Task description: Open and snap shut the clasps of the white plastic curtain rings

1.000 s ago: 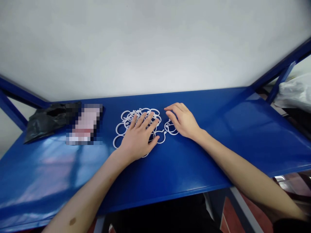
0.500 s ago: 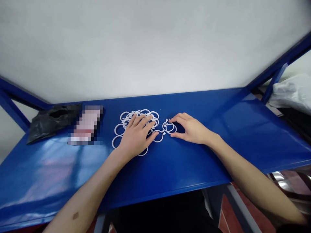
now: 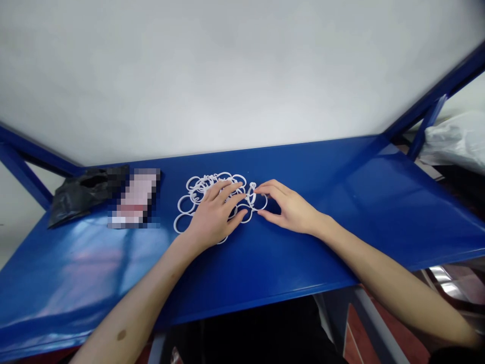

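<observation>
A pile of white rings (image 3: 184,204), which look like shower curtain rings, lies on the blue table (image 3: 303,263). Over the pile rests my left hand (image 3: 213,212), palm down with fingers spread, hiding part of it. To its right my right hand (image 3: 288,205) curves open around the right side of a loose white ring (image 3: 265,203). Thumb and fingertips are apart, close to the ring's edge; whether they touch it I cannot tell. Another ring stands on edge or tilted beside it, and the loose rings meet the pile's right side.
On the left lie a black plastic bag (image 3: 78,197) and a blurred-out pinkish flat object (image 3: 137,194). A white wall (image 3: 242,76) rises behind the table. Blue frame bars (image 3: 428,121) stand at both sides, with a clear plastic bag (image 3: 456,141) beyond the right one.
My right hand has moved left, and the loose rings beside it have shifted left against the pile. My left hand stays over the pile.
</observation>
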Motion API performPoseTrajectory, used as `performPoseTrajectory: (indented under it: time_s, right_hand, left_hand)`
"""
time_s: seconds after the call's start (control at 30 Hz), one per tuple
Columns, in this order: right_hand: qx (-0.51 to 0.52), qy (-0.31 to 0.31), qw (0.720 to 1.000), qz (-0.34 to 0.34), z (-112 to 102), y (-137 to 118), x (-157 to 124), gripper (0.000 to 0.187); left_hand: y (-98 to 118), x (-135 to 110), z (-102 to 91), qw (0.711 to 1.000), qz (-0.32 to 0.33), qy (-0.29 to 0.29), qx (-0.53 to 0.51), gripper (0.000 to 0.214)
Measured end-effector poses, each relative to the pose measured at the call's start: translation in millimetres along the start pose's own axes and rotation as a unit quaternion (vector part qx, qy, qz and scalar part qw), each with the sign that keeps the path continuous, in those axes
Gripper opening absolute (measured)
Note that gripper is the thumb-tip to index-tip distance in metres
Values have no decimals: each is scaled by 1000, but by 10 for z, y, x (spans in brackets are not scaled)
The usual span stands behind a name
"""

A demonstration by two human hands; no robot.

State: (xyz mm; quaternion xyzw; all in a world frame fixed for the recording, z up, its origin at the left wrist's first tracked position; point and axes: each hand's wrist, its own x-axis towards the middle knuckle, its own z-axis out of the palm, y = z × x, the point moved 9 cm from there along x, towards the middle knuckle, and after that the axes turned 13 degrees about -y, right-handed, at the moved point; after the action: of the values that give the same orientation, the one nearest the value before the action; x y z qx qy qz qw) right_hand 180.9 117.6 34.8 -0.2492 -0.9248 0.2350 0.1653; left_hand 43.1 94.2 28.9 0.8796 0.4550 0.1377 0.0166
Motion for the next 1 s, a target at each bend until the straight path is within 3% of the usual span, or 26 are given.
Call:
performPoseTrajectory:
  time_s: [0.23, 0.47, 0.67, 1.0]
  right_hand:
    - [19, 19, 999, -30, -20, -108, -13, 40]
    - [58, 33, 994, -85, -24, -244, -23, 41]
    - [52, 40, 993, -101, -19, -311, -27, 41]
    - [-9, 53, 998, -30, -43, -99, -29, 43]
  left_hand:
    - [-38, 12, 25, 1000, -15, 19, -3, 28]
    - [21, 13, -6, 999, 12, 40, -19, 62]
    - [94, -1, -56, 994, 78, 73, 7, 22]
    - [42, -12, -234, 994, 32, 93, 58, 24]
